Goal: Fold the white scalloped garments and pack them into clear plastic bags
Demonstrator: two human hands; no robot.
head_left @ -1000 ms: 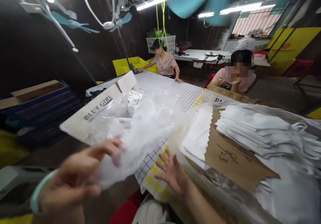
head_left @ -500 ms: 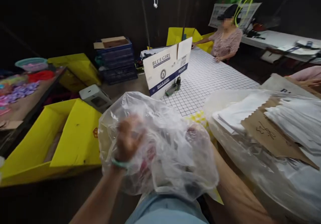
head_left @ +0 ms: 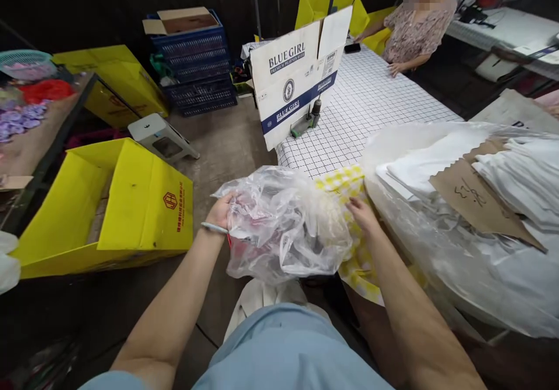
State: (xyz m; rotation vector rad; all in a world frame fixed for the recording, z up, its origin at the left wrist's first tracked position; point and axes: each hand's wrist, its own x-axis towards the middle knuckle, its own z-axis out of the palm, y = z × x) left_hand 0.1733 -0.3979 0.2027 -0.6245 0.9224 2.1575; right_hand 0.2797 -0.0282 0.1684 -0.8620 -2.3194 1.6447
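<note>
A crumpled clear plastic bag (head_left: 288,227) hangs in front of my body, with something pinkish-red showing through its left part. My left hand (head_left: 222,211) is closed on the bag's left edge; a pale band circles that wrist. At the bag's right side is my right hand (head_left: 361,212), its fingers loosely stretched toward the plastic. I see no clear grip there, and whether the fingertips touch the bag is hard to make out. Under that hand lies yellow-and-white checked cloth (head_left: 360,256), draped over the table's near corner.
A large clear bag of folded white cloth (head_left: 519,186) with a brown cardboard tag (head_left: 476,201) lies right. A white carton (head_left: 301,58) stands on the grid-patterned table (head_left: 371,99). Left are a yellow box (head_left: 144,204), a stool (head_left: 159,137) and blue crates (head_left: 196,58). A person (head_left: 419,23) stands behind the table.
The plastic bag has shrunk into a more crumpled, lower bundle. My left hand now grips its left edge, and my right hand is outside it on the right. The view has tilted downward.
</note>
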